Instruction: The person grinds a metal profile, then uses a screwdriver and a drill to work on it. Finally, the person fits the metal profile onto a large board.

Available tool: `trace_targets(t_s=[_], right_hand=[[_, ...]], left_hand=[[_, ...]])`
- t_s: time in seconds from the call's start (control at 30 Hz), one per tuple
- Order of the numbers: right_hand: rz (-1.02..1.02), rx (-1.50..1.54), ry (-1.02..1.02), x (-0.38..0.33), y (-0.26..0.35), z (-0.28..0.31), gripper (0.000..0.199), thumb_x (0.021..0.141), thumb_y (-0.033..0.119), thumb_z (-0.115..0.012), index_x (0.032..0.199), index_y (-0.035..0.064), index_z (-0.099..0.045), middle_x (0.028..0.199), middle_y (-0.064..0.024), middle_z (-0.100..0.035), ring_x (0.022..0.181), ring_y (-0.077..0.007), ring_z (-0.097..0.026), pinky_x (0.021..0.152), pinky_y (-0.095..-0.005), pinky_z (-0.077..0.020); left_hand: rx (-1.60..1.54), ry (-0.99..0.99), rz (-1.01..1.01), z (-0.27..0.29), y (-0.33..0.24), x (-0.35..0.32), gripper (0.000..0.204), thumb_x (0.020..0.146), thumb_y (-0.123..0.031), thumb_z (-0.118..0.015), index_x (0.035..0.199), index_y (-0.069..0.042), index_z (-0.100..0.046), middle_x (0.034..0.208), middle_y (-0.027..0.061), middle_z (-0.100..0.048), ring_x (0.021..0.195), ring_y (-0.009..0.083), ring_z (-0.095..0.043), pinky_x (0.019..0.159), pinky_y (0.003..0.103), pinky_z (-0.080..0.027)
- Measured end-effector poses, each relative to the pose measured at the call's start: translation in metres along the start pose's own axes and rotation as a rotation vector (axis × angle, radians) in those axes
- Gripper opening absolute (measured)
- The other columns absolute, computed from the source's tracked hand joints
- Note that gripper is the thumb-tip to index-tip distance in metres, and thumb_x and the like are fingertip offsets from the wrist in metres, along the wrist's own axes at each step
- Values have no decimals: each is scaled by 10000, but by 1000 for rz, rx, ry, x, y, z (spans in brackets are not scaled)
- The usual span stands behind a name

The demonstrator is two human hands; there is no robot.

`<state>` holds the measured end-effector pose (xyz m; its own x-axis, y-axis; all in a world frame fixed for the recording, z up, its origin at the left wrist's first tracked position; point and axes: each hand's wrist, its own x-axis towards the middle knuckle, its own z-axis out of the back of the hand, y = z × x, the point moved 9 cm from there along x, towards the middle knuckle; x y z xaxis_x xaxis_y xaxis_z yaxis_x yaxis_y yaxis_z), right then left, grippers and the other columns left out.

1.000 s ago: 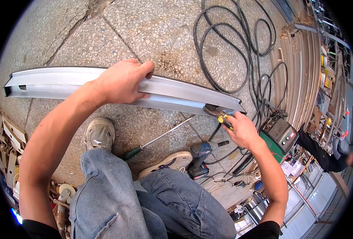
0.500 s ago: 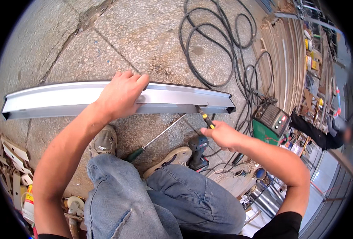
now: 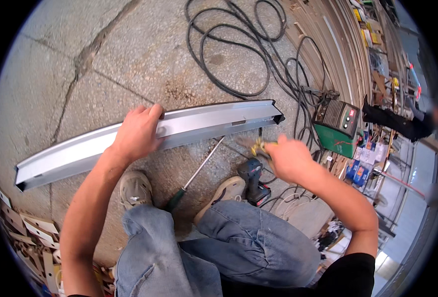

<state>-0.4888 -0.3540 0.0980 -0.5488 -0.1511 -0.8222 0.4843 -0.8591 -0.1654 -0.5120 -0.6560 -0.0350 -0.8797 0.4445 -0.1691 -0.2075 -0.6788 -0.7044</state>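
Note:
A long silvery metal channel (image 3: 199,123) with black end pieces lies tilted across the floor ahead of my feet. My left hand (image 3: 138,131) is wrapped over its far edge near the middle, thumb on the shiny inner face. In my right hand (image 3: 292,157) are pliers (image 3: 262,147) with yellow-and-black handles, smeared by motion. They are held off the channel, close to its right end, handles apart. A small slot shows in the channel's near wall toward that end. A long screwdriver (image 3: 177,199) with a green handle rests on the floor between my shoes.
A cordless drill (image 3: 252,183) stands beside my right shoe. Black cables (image 3: 263,54) coil over the floor ahead, leading toward a green welding machine (image 3: 336,129). Long strips (image 3: 322,44) are stacked at the far right. Scrap pieces (image 3: 36,230) pile up at left; another person (image 3: 402,119) is at far right.
The pliers have come away from the channel's slot, and their handles have spread. The channel has turned, its right end higher and its left end lower in view. The view itself has also shifted.

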Motion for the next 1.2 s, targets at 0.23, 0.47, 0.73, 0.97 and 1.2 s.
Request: trace_targets(t_s=[0.23,0.47,0.73,0.97,1.2], right_hand=[[-321,362,-83,-82,-80,-178,418,975,463,-725,1213,120,-747,1086,-227,-657,1000,-443,-672,859,-531,-551],[-342,548,-407,-108,-72,-204,424,944,394,-771,1236,87,-741,1236,-178,-664,1109,-422,-623,947,-497,-514],[-123,655,-1104,-175,-130,-1,452,882,327,-847,1202,34,-721,1225,-182,-696,1098,-380,-682,972,-480,-528],[-114,1508,-685,-295,-102,69,367,999,352,-758,1156,24,-702,1077,-190,-744,1003,-349,-735,842,-451,-575],[30,1341,-565,-489,-90,218,495,1002,464,-725,1316,82,-698,1288,-248,-699,1130,-415,-685,1017,-515,-524]], left_hand=[[23,135,145,5,6,14,575,846,-428,-863,1222,-34,-677,998,217,-764,980,448,-714,868,500,-573],[-536,423,384,22,24,-16,456,933,-258,-863,1297,-10,-743,1122,90,-791,1061,175,-721,957,366,-577],[-611,485,449,126,-73,37,525,918,-229,-884,1331,43,-710,1164,77,-771,1104,158,-688,1014,338,-525],[-431,133,-28,337,-313,111,561,978,-327,-763,1391,33,-644,1253,182,-716,1151,303,-684,1025,438,-541],[-958,-507,-120,614,-391,142,940,951,-418,-825,1646,-57,-305,1569,163,-494,1350,276,-574,1140,465,-480]])
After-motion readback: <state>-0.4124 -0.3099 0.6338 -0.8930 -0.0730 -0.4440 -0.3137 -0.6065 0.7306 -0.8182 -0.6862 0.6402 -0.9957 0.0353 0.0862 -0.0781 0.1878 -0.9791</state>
